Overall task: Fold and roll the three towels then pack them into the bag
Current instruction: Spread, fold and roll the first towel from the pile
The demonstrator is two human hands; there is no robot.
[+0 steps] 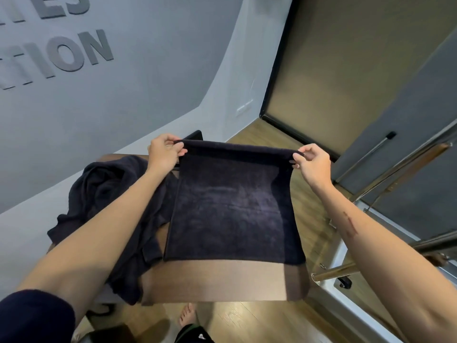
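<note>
A dark navy towel [232,206] lies spread over a small brown wooden table [217,280]. Its far edge is lifted off the table. My left hand [164,151] pinches the far left corner and my right hand [311,160] pinches the far right corner. The near edge rests flat on the tabletop. A heap of crumpled dark towels [108,194] lies at the table's left side and hangs over its edge. No bag can be made out for certain.
A grey wall [123,82] with raised letters stands behind and to the left. Metal-framed equipment with bars [385,179] stands to the right on the wooden floor [309,219]. A dark object [195,136] shows behind the table. My bare foot [188,315] is below the table's near edge.
</note>
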